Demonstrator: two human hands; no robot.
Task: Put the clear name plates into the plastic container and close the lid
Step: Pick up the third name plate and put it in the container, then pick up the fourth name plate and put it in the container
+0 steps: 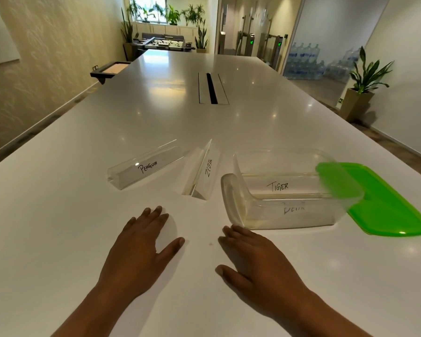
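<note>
A clear plastic container point(238, 207) stands open on the white table at the right. Inside it lie two clear name plates, one marked TIGER point(277, 186) and a second point(294, 210) whose writing is blurred by the wall. Its green lid point(387, 205) lies flat on the table, against the container's right end. Two more clear name plates rest on the table to the left: PENGUIN point(146, 165) and ZEBRA point(203, 171). My left hand point(139, 249) lies flat and empty, palm down, below them. My right hand point(255, 261) lies flat too, fingertips close to the container's near left corner.
The long white table point(156, 113) runs away from me, with a cable slot point(213, 88) in its middle. A dark tray point(110, 69) sits off its far left edge. Potted plants, water bottles and a table-football game stand farther off.
</note>
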